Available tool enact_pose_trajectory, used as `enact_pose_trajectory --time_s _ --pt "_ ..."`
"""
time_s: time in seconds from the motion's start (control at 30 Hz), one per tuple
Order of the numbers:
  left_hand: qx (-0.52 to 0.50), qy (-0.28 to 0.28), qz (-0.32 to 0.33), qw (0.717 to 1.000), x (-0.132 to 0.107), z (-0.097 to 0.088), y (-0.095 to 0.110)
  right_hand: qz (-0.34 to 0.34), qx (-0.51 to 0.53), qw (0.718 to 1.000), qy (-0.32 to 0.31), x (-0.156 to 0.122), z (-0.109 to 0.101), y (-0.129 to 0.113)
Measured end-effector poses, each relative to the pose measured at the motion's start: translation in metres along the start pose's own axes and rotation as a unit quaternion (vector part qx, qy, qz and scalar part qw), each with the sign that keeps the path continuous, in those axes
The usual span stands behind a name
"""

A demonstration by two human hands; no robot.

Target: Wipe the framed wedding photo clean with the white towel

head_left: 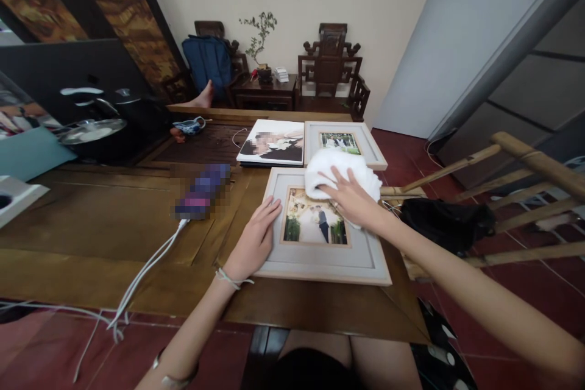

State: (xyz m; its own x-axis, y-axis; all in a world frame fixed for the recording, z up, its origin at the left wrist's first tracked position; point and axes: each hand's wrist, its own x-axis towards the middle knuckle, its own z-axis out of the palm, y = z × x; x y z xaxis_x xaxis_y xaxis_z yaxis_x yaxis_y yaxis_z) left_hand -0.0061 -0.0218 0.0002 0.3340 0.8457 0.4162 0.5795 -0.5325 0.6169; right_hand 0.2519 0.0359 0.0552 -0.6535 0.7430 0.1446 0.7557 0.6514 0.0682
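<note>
A framed photo (320,259) with a pale grey frame lies flat on the wooden table (91,225) in front of me. My left hand (256,236) rests flat on the frame's left edge, fingers stretched out. My right hand (354,198) presses a white cloth (340,170) onto the upper right part of the picture, fingers spread over the cloth. Behind it lie a second framed photo (345,143) and an unframed photo print (273,142).
A blurred-out object (203,190) with a white cable (146,268) lies left of the frame. A black bag (443,222) sits on a bamboo rack (525,195) at right. Pans (91,129) stand at far left; carved chairs (329,67) and a person's foot (204,97) are behind.
</note>
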Motion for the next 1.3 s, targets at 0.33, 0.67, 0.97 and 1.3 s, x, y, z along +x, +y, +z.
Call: enact_pose_trajectory --time_s 0.33,0.67,0.97,1.3 --pt "0.017 -0.009 -0.023 1.0 0.003 0.001 0.005 -0.07 0.191 0.965 -0.168 -0.049 -0.039 -0.062" --pt "-0.134 0.011 -0.128 0.983 0.002 -0.01 0.017 -0.108 0.186 0.965 -0.151 -0.027 -0.032 -0.109" --pt "-0.061 0.009 -0.098 0.993 0.002 -0.007 0.012 -0.126 0.134 0.972 -0.147 -0.025 -0.039 -0.104" --pt "0.038 -0.02 -0.028 0.999 0.004 -0.001 0.007 0.049 0.024 0.992 -0.115 -0.111 -0.057 -0.057"
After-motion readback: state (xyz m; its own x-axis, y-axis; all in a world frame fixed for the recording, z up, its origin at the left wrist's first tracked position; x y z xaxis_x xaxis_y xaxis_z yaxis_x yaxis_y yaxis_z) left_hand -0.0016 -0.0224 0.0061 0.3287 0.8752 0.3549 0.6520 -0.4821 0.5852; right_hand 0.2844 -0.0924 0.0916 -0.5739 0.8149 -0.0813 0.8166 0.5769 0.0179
